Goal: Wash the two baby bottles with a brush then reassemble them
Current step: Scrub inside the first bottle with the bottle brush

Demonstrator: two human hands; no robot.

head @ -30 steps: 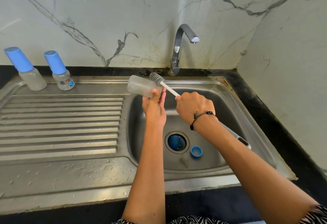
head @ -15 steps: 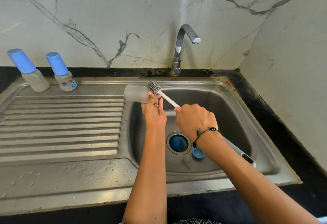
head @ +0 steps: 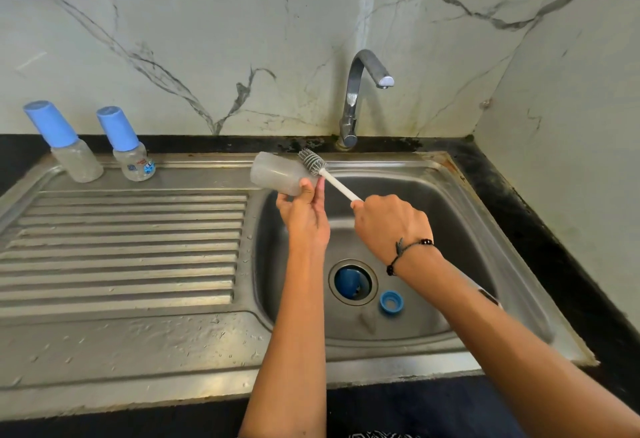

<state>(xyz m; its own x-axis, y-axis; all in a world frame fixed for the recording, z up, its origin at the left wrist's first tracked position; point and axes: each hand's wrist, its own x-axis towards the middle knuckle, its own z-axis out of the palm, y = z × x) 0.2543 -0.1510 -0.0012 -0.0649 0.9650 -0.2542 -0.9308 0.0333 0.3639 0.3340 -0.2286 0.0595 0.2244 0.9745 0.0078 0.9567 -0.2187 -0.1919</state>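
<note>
Left hand [head: 304,219] grips open bottle [head: 277,174] over sink [head: 450,174] basin's back-left edge; right hand [head: 391,226] grips brush [head: 317,162] at its mouth.

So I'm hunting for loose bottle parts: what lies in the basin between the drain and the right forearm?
In the head view, a blue screw ring lies on the basin floor just right of the drain, beside the right forearm.

Steel sink unit set in a black counter

The stainless sink [head: 131,344] has a ribbed drainboard on the left, where two capped bottles [head: 78,157] [head: 133,160] stand at the back edge. In the basin [head: 433,216] a blue ring [head: 391,302] lies just beside the drain [head: 352,282], which holds a blue piece.
</note>
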